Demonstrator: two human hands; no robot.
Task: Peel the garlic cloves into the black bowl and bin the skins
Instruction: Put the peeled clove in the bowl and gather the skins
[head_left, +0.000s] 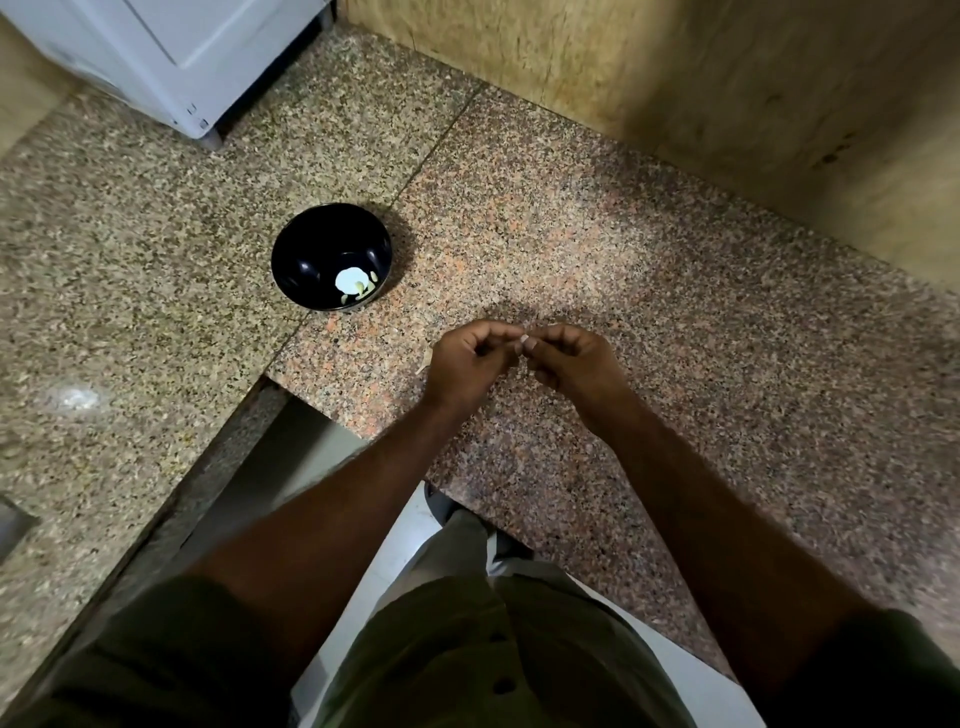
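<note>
The black bowl (331, 256) stands on the granite counter (675, 312), left of and beyond my hands. Pale peeled garlic pieces (353, 285) lie at its bottom. My left hand (467, 358) and my right hand (576, 358) meet fingertip to fingertip above the counter. Their curled fingers pinch a small garlic clove (523, 340) between them; only a pale sliver of it shows. A thin scrap of skin (422, 370) pokes out beside my left wrist.
A white appliance (171, 57) stands at the back left of the counter. A yellowish wall (675, 78) closes the back right corner. The counter edge (332, 415) steps inward near my left forearm, with floor below. A pale smear (78, 397) marks the left slab.
</note>
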